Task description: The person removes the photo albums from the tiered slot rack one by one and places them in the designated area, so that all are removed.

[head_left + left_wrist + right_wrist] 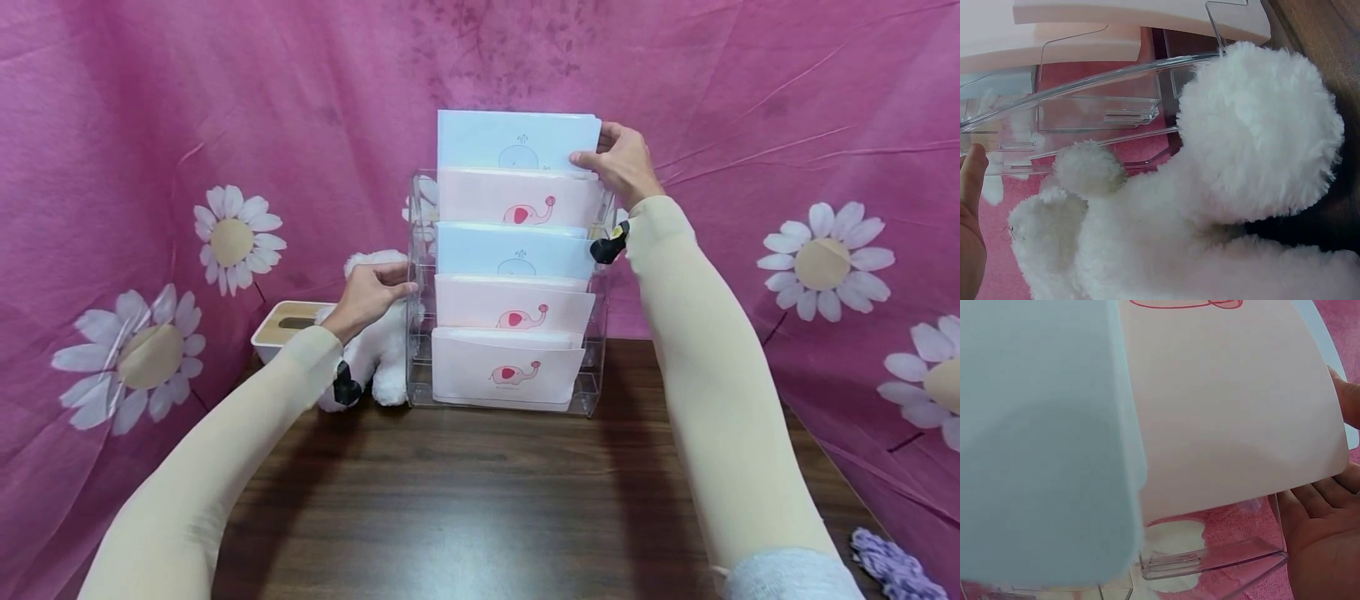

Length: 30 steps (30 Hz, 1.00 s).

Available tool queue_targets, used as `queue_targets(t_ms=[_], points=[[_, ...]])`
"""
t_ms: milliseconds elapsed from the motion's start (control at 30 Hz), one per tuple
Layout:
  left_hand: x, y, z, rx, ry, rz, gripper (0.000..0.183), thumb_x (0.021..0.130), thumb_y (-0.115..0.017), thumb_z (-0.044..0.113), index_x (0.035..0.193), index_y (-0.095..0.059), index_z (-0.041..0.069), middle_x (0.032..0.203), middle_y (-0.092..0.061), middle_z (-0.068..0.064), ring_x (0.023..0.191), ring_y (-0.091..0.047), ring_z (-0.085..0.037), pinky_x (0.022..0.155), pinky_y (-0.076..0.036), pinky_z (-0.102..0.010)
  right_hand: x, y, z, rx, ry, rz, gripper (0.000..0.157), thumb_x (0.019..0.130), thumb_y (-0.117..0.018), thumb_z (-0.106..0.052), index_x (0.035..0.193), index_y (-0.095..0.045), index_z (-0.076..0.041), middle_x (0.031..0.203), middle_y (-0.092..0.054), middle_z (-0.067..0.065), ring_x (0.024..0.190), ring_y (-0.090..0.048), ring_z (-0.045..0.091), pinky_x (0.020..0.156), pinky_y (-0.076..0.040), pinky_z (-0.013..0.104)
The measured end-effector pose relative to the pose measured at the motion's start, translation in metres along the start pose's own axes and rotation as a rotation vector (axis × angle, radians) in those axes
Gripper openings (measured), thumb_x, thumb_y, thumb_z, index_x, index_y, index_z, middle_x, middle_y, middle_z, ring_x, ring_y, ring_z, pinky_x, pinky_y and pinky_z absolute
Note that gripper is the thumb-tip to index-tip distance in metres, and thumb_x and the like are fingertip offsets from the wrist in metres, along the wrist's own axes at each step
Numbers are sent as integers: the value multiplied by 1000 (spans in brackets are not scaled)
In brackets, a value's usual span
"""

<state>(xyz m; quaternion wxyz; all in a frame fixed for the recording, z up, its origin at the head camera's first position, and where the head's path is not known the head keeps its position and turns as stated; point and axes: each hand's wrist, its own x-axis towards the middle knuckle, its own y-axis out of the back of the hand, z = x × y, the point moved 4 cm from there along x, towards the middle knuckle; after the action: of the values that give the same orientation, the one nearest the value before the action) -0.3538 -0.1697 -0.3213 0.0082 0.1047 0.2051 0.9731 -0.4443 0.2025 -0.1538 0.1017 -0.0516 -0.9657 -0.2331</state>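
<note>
A clear acrylic tiered rack (592, 383) stands upright on the table, holding pale blue and pale pink booklets in steps. At the top back tier, my right hand (624, 162) pinches the right edge of a pale blue booklet with a whale drawing (472, 140), thumb in front and fingers behind. Just below it sits a pink booklet with a red elephant (472, 196), which hides part of the right hand (1325, 531) in the right wrist view. My left hand (369, 296) holds the rack's left side edge; only part of that hand (971, 212) shows in the left wrist view.
Left of the rack, a white fluffy plush toy (386, 358) stands close against it. Behind that is a white box with a wooden lid (288, 321). A pink flowered cloth (300, 100) hangs at the back and sides. Something purple and knitted (896, 567) lies at the lower right.
</note>
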Motion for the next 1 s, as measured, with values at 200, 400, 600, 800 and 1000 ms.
queue_targets(t_ms=[200,400,600,800,1000], points=[[0,0,0,13,1,-1,51,93,-73,13,140,-58,1,141,-62,-18,130,-62,-31,107,-52,-41,2,1,-1,105,-5,-2,64,88,-79,-22,146,-52,-11,117,-63,-5,107,-58,10,102,-48,26],[0,-1,1,10,1,-6,50,93,-73,13,140,-59,1,139,-63,-18,128,-63,-31,104,-53,-40,4,-1,-3,287,-39,-28,60,86,-80,-9,140,-56,-5,99,-64,-5,89,-64,11,84,-54,24],[-2,1,2,4,16,-14,49,94,-72,12,139,-59,0,139,-63,-18,128,-63,-29,105,-53,-40,3,-7,-6,246,-63,-38,58,87,-79,-10,140,-55,-10,101,-62,-7,96,-61,11,103,-48,32],[-3,2,0,-11,33,-20,52,94,-73,14,142,-57,1,142,-61,-17,131,-61,-29,107,-51,-40,-4,-12,-12,264,-54,-80,48,86,-77,-3,130,-60,-15,103,-63,-7,99,-60,13,103,-48,34],[-4,4,2,-2,29,-6,51,94,-73,15,141,-58,4,142,-61,-16,131,-61,-29,107,-52,-42,-4,-14,-16,308,-45,-84,30,84,-79,2,105,-67,-16,94,-67,-5,88,-65,12,83,-55,28]])
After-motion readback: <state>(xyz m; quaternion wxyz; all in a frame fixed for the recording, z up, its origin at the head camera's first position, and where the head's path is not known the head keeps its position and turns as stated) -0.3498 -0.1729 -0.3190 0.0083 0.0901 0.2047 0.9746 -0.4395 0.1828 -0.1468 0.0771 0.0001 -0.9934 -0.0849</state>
